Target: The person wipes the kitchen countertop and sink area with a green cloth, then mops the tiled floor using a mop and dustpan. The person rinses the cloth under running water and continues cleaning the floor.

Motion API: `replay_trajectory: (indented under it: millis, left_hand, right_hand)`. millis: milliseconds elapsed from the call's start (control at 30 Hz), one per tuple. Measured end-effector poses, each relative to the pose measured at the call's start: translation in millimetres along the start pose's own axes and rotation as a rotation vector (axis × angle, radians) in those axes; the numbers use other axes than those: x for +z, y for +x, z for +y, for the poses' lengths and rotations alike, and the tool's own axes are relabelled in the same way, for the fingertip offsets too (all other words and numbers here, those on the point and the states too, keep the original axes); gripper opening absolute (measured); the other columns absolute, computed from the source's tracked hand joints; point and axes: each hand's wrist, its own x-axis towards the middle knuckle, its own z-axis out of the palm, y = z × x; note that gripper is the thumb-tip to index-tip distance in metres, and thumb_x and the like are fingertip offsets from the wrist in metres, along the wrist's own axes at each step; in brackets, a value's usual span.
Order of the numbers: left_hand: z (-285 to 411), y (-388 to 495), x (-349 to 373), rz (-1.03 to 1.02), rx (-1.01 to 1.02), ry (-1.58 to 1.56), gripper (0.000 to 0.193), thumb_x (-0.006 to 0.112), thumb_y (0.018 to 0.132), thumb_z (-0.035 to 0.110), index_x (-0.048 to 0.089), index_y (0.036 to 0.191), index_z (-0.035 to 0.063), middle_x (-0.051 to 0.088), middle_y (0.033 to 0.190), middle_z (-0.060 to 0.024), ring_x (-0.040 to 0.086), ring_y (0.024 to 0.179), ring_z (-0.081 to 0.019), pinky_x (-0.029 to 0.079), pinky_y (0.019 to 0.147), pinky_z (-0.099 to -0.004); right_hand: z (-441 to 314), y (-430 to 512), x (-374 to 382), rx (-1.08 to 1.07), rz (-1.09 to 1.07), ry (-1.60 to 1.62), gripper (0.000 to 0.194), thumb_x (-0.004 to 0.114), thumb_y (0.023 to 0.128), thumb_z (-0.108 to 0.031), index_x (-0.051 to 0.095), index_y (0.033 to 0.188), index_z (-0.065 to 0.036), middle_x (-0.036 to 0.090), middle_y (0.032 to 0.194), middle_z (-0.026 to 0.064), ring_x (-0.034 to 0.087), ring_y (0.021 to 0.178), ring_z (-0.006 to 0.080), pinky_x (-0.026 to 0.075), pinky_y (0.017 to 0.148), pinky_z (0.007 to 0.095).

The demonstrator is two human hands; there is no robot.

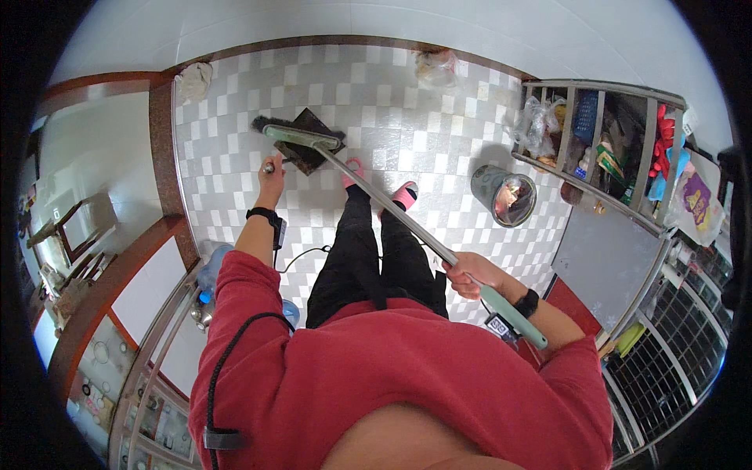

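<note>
My right hand (476, 275) is closed around the metal pole of a long-handled broom (388, 202), just above its pale green end grip. The broom's green head (299, 136) with dark bristles lies across a dark, square dustpan (310, 160) on the floor, left of my feet. My left hand (271, 181) is closed around a rod-like handle, whose rounded end shows at the fingers. This handle seems to belong to the dustpan, but the join is partly hidden. Pink slippers (405, 195) are on my feet, right of the dustpan.
A waste bin (504, 195) with rubbish stands right of my feet. Beyond it is a metal rack (593, 179) holding bags and bottles. Plastic bags (437, 67) and a pale cloth-like bundle (195, 82) lie near the far wall. Large bottles (214, 270) and glass-fronted cabinets are at left.
</note>
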Motion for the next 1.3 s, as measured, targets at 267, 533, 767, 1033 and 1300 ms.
replay_trajectory:
  millis: [267, 533, 767, 1033, 1300]
  left_hand:
    - [-20, 2, 6, 0.05, 0.089, -0.047, 0.026, 0.062, 0.094, 0.028, 0.051, 0.084, 0.0073, 0.048, 0.069, -0.0006, 0.047, 0.06, -0.0094, 0.043, 0.056, -0.0277]
    - [-10, 5, 5, 0.025, 0.052, -0.09, 0.024, 0.063, 0.094, 0.026, 0.051, 0.083, 0.0086, 0.048, 0.07, 0.0007, 0.047, 0.061, -0.0092, 0.042, 0.055, -0.0277]
    - [-17, 4, 12, 0.074, 0.012, -0.271, 0.015, 0.067, 0.091, 0.015, 0.054, 0.09, 0.0089, 0.054, 0.076, 0.0009, 0.049, 0.063, -0.009, 0.043, 0.057, -0.0272]
    - [-20, 14, 17, 0.061, 0.156, -0.016, 0.029, 0.062, 0.094, 0.029, 0.05, 0.08, 0.0065, 0.049, 0.067, -0.0034, 0.046, 0.06, -0.0129, 0.041, 0.057, -0.0314]
    - [-13, 6, -1, 0.12, -0.013, -0.196, 0.03, 0.062, 0.094, 0.029, 0.05, 0.077, 0.0073, 0.046, 0.065, 0.0016, 0.042, 0.058, -0.0098, 0.037, 0.054, -0.0284]
  right_hand:
    - [-26, -26, -38, -0.188, 0.414, 0.041, 0.011, 0.054, 0.084, -0.007, 0.045, 0.09, -0.009, 0.035, 0.051, -0.0036, 0.035, 0.033, 0.0082, 0.029, 0.027, 0.0246]
    - [-54, -90, -47, -0.368, 0.664, -0.167, 0.011, 0.049, 0.082, -0.004, 0.043, 0.091, -0.007, 0.038, 0.053, 0.0003, 0.036, 0.033, 0.0111, 0.029, 0.028, 0.0262]
    - [-9, -104, -23, -0.32, 0.661, -0.026, 0.012, 0.049, 0.082, -0.005, 0.041, 0.091, -0.008, 0.037, 0.053, 0.001, 0.037, 0.032, 0.0134, 0.03, 0.028, 0.0282]
    - [6, 34, -8, -0.004, 0.364, 0.005, 0.01, 0.051, 0.089, -0.012, 0.041, 0.086, -0.012, 0.039, 0.055, -0.0009, 0.043, 0.039, 0.0131, 0.037, 0.033, 0.0287]
    - [-34, 16, 27, 0.109, 0.052, -0.006, 0.01, 0.051, 0.084, -0.003, 0.044, 0.089, -0.007, 0.036, 0.05, -0.0007, 0.036, 0.032, 0.0108, 0.03, 0.028, 0.0271]
